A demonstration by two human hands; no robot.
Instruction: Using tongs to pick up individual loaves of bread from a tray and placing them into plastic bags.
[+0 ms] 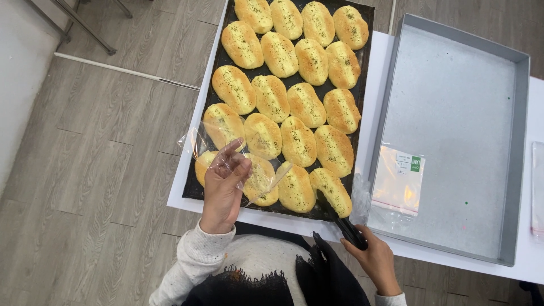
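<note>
**breadwatcher:** Tongs (343,224), black ones, sit in the right hand (377,262), fingers wrapped tight round the handles near the table's front edge. Their tips reach onto the dark baking tray (365,68) and sit right at the bun (331,191) in the near right corner. Can't tell from where I'm standing if the tips are actually pinching it or just touching.

**trayguy:** And the other hand?

**breadwatcher:** Left hand (224,190) is up over the near left end of that tray, thumb and fingers pinched on a clear plastic bag (226,153). The bag hangs open-ish and see-through above the buns there, you can see the crusts right through it.

**trayguy:** How full is the tray?

**breadwatcher:** Packed. Rows of golden oval buns (294,96) with green herb flecks, side by side, most touching their neighbours.

**trayguy:** Anything next to it?

**breadwatcher:** Just to the right, a big grey metal tray (453,85) with raised walls. One flat clear bag (399,178) with a green label lies in its near left part. Another clear bag (537,190) lies at the far right edge of the white table (374,51). Grey wood-look floor (96,170) on the left, person's in a speckled pale sleeve (195,258).
</note>
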